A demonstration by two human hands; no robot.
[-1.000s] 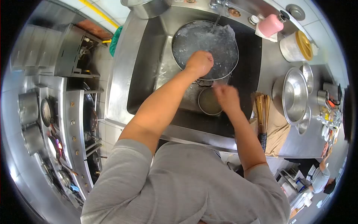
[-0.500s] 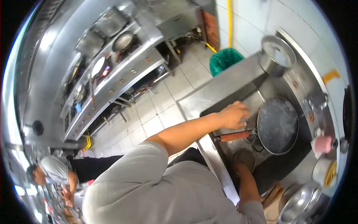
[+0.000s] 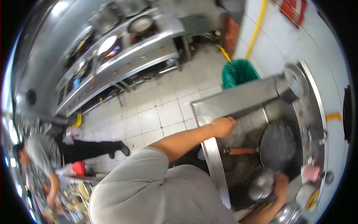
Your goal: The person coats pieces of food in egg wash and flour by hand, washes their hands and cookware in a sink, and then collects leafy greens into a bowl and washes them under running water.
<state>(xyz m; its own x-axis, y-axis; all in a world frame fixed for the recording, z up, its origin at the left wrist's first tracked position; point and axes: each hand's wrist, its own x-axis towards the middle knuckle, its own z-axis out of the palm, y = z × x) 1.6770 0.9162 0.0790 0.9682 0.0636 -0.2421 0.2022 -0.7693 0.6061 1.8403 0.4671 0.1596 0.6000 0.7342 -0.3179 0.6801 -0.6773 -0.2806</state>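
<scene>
My left hand point(image 3: 223, 127) hangs over the near side of the steel sink point(image 3: 213, 149), its fingers curled; what they hold, if anything, is hidden and blurred. At the sink's right-hand end, my right hand point(image 3: 281, 186) grips the edge of a round metal bowl point(image 3: 261, 185), which is smeared by motion. Between the hands lies a dark, wet frying pan point(image 3: 278, 146) with its wooden handle point(image 3: 242, 151) pointing toward me. Under the water near the handle are dim dark shapes I cannot make out.
A metal pot point(image 3: 296, 82) stands on the sink's far left corner. Along the back ledge are a pink cup point(image 3: 310, 173) and a white container point(image 3: 307, 196). A green-lined bin point(image 3: 238, 72) stands left of the sink. Behind are lit stoves point(image 3: 112, 48) and another person point(image 3: 41, 153).
My right hand has moved right and away from me, bringing the metal bowl up beside the pan. My left hand has drawn back from the pan handle toward the near edge. The view has shifted.
</scene>
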